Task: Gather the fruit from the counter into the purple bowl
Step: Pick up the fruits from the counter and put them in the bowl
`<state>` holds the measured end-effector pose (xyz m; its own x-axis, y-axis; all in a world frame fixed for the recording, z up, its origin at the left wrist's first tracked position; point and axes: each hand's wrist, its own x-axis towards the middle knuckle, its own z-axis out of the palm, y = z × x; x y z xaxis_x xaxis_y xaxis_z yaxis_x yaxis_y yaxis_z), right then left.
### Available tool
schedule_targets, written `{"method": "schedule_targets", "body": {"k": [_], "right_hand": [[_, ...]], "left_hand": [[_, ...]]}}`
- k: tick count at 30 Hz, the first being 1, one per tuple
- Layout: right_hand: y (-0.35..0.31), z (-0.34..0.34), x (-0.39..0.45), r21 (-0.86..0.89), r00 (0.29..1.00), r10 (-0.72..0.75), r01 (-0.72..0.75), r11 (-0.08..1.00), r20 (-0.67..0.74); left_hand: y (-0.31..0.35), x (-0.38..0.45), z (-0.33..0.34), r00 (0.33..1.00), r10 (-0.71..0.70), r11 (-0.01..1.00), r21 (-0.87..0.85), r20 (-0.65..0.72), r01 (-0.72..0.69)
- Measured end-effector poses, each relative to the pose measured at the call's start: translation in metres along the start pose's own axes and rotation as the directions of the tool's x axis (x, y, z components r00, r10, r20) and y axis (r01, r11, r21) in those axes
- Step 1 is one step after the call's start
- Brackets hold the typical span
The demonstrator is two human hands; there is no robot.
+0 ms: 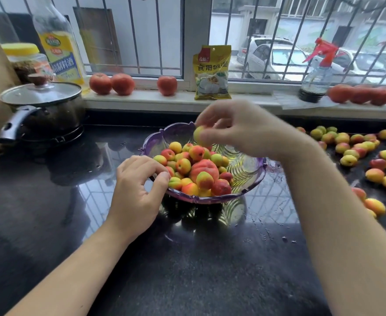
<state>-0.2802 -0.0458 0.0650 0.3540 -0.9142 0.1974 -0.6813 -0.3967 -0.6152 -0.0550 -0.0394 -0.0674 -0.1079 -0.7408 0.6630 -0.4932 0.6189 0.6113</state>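
Note:
The purple bowl stands mid-counter, its left half heaped with several small yellow-red fruits and one larger peach. My right hand hovers over the bowl's far rim and pinches a small yellow-green fruit in its fingertips. My left hand grips the bowl's near-left rim, thumb against the edge. Several more small fruits lie scattered on the black counter at the right.
A lidded black pot sits at the back left, with a jar and an oil bottle behind it. On the windowsill stand tomatoes, a yellow packet and a spray bottle.

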Motion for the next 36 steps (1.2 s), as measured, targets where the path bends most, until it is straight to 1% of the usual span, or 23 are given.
{"method": "schedule_targets", "body": {"k": [2,5,7,8,9,10,12,14,16,17,18,20,21,22,23,25,27,29,32,33,34,35,36], "right_hand": [[-0.009,0.027,0.009,-0.161,0.996,-0.039,0.052,0.986,0.085],[-0.006,0.049,0.016,-0.334,0.99,-0.068,0.107,0.936,0.127],[-0.003,0.05,0.016,-0.381,0.986,-0.032,0.093,0.92,0.163],[-0.002,0.047,0.015,-0.353,0.986,-0.014,0.072,0.933,0.164],[0.0,0.042,0.014,-0.301,0.991,-0.003,0.044,0.952,0.136],[0.002,0.034,0.013,-0.246,0.997,0.004,0.014,0.969,0.073],[0.012,0.014,0.013,-0.146,0.992,0.042,-0.059,0.988,-0.115],[0.036,-0.004,0.014,-0.011,0.941,0.128,-0.138,0.99,-0.313],[0.073,-0.015,0.015,0.117,0.839,0.261,-0.234,0.965,-0.477],[0.094,-0.017,0.016,0.155,0.784,0.336,-0.301,0.941,-0.522],[0.114,-0.015,0.017,0.168,0.743,0.406,-0.377,0.911,-0.532],[0.144,-0.004,0.015,0.135,0.696,0.503,-0.512,0.848,-0.512],[0.154,0.004,0.015,0.111,0.681,0.523,-0.551,0.827,-0.512],[0.16,0.013,0.015,0.087,0.679,0.517,-0.56,0.824,-0.521],[0.163,0.021,0.015,0.06,0.694,0.489,-0.544,0.837,-0.528],[0.164,0.038,0.017,-0.019,0.758,0.411,-0.486,0.874,-0.507],[0.167,0.05,0.021,-0.111,0.816,0.366,-0.457,0.883,-0.447],[0.169,0.054,0.028,-0.257,0.855,0.363,-0.47,0.845,-0.37],[0.166,0.053,0.042,-0.404,0.849,0.456,-0.528,0.747,-0.266],[0.164,0.054,0.045,-0.415,0.838,0.476,-0.545,0.729,-0.265],[0.162,0.056,0.046,-0.412,0.831,0.468,-0.556,0.722,-0.301],[0.16,0.06,0.045,-0.389,0.821,0.426,-0.56,0.731,-0.381],[0.16,0.062,0.042,-0.342,0.793,0.365,-0.558,0.756,-0.488]], "left_hand": [[-0.001,-0.001,-0.002,1.0,0.007,1.0,-0.016,-0.005,-0.007],[-0.003,-0.002,-0.003,1.0,0.02,1.0,-0.002,0.004,-0.02],[-0.006,-0.001,-0.003,1.0,0.025,0.999,0.041,0.01,-0.025],[-0.007,-0.001,-0.003,1.0,0.024,0.997,0.07,0.01,-0.025],[-0.007,0.0,-0.001,1.0,0.025,0.994,0.106,0.005,-0.025],[-0.008,0.001,0.0,1.0,0.028,0.988,0.15,-0.004,-0.027],[-0.008,0.004,0.001,0.999,0.029,0.971,0.237,-0.039,-0.019],[-0.008,0.006,-0.002,0.995,0.027,0.955,0.297,-0.093,0.002],[-0.009,0.007,-0.007,0.988,0.03,0.933,0.358,-0.152,0.026],[-0.009,0.007,-0.009,0.985,0.029,0.92,0.39,-0.173,0.042],[-0.009,0.006,-0.011,0.982,0.02,0.905,0.42,-0.19,0.062],[-0.009,0.006,-0.01,0.975,-0.019,0.875,0.469,-0.219,0.123],[-0.009,0.006,-0.009,0.972,-0.043,0.862,0.483,-0.231,0.153],[-0.009,0.007,-0.008,0.969,-0.06,0.856,0.487,-0.238,0.173],[-0.009,0.007,-0.007,0.969,-0.074,0.858,0.48,-0.237,0.183],[-0.01,0.007,-0.007,0.97,-0.094,0.87,0.455,-0.223,0.188],[-0.011,0.007,-0.006,0.973,-0.1,0.878,0.441,-0.209,0.185],[-0.011,0.007,-0.006,0.972,-0.1,0.881,0.434,-0.212,0.186],[-0.011,0.007,-0.006,0.974,-0.114,0.888,0.419,-0.198,0.189],[-0.011,0.007,-0.006,0.974,-0.115,0.889,0.417,-0.196,0.188],[-0.01,0.007,-0.007,0.974,-0.115,0.89,0.415,-0.194,0.187],[-0.011,0.007,-0.007,0.975,-0.115,0.892,0.411,-0.19,0.186],[-0.011,0.006,-0.007,0.975,-0.115,0.894,0.407,-0.188,0.184]]}}
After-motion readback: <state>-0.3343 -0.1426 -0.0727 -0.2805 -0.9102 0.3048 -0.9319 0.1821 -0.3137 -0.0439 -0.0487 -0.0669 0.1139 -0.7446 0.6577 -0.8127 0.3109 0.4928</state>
